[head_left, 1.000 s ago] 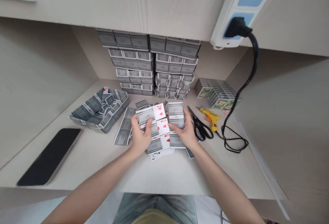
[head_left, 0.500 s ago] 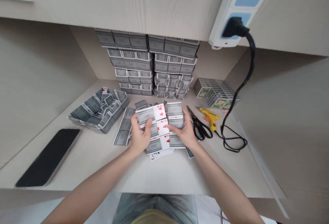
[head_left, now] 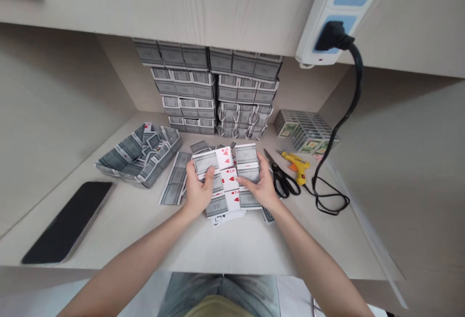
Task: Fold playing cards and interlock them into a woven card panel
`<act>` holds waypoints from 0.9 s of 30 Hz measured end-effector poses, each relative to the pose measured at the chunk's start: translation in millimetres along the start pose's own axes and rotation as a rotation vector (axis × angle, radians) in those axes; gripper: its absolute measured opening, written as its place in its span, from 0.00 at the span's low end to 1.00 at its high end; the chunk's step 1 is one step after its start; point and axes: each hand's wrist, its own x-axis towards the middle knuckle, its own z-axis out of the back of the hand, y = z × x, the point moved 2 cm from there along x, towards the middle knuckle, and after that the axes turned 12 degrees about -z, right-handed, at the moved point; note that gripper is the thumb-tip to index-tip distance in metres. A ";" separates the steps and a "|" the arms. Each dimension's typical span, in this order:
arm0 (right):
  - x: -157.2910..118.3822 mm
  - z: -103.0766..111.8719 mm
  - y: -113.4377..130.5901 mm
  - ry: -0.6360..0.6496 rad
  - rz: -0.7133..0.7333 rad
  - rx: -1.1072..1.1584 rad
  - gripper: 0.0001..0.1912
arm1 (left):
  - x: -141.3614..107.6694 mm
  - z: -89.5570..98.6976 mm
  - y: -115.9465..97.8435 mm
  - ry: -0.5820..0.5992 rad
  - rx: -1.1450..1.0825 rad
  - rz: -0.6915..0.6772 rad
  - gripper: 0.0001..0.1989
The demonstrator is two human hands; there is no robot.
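stack of card boxes (head_left: 198,91): already built, behind and left of the scissors (head_left: 276,169). card tray (head_left: 150,177): apparently formed, well left of the scissors. left panel (head_left: 228,180) and right panel (head_left: 250,173): near left of the scissors, folded, held side by side; judged unfinished, overlap can't be told. forearms (head_left: 145,254) angled inward. left hand (head_left: 199,192): closed on left panel's outer side, thumb on top. right hand (head_left: 264,187): right panel gripped likewise, thumb laid across toward left panel.
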 end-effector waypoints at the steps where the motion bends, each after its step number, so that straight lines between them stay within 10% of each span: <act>1: -0.2 -0.4 -0.1 0.004 -0.002 0.014 0.41 | -0.2 -0.2 0.2 -0.003 0.000 0.005 0.18; 27: -1.1 -0.4 -1.8 0.025 -0.225 0.226 0.25 | -1.5 -2.6 -8.9 0.084 -0.157 0.074 0.16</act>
